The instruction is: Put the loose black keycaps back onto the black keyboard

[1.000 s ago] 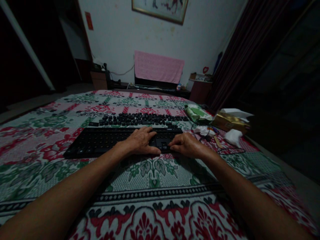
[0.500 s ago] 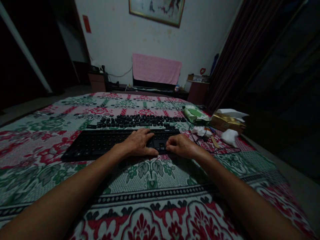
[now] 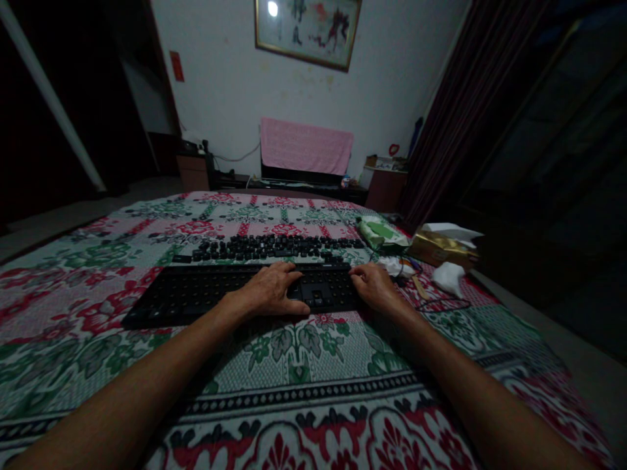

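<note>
A black keyboard [image 3: 196,287] with most of its keycaps off lies crosswise on the patterned cloth. My left hand [image 3: 272,287] rests flat on it, right of the middle, with thumb and fingers spread. At the keyboard's right end is my right hand [image 3: 373,285], its fingers curled and pinched together. Whatever is between those fingertips is too dark and small to make out. Behind the keyboard, loose black keycaps [image 3: 264,247] lie in a long heap.
To the right are a green-and-white packet [image 3: 382,232], a gold tissue box [image 3: 441,248], crumpled white tissue [image 3: 448,277], a flat wooden stick [image 3: 420,287] and a dark cable [image 3: 441,303]. A pink towel [image 3: 306,145] hangs over a dark screen at the far wall.
My right hand has moved right and slightly away from me, from near the arrow-key area to the keyboard's right end. My left hand stays in place. The view has tilted up slightly.
</note>
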The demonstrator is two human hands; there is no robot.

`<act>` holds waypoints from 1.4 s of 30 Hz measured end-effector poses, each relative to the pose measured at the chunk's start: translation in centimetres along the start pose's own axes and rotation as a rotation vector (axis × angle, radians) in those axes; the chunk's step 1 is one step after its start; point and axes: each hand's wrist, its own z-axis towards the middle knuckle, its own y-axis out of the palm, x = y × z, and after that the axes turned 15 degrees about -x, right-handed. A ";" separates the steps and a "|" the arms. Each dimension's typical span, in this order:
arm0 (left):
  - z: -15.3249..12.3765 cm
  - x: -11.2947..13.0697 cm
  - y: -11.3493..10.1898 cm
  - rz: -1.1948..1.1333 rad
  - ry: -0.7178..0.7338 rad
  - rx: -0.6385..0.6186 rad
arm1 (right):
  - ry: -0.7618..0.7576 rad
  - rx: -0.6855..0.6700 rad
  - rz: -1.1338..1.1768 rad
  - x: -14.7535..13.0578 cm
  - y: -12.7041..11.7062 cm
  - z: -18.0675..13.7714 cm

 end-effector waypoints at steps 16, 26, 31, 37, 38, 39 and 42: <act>5.5 2.5 -2.0 0.011 -0.092 0.018 | -0.052 -0.090 -0.029 0.8 -1.7 5.7; 5.3 1.8 -0.3 -0.069 -0.060 0.047 | -0.138 -0.285 -0.170 0.7 -1.1 9.6; 5.2 2.0 -0.4 -0.064 -0.066 0.057 | -0.162 -0.325 -0.151 0.8 -0.7 10.5; 5.3 2.0 -0.4 -0.055 -0.082 0.033 | -0.198 -0.308 -0.061 1.0 -1.4 10.1; 5.3 2.0 -0.4 -0.055 -0.080 0.033 | -0.207 -0.285 -0.002 1.0 -1.7 9.8; 5.3 2.0 -0.4 -0.057 -0.080 0.032 | -0.216 -0.266 0.076 1.0 -2.1 9.2; 5.3 2.0 -0.5 -0.066 -0.082 0.015 | -0.269 -0.341 0.327 0.7 -3.2 7.0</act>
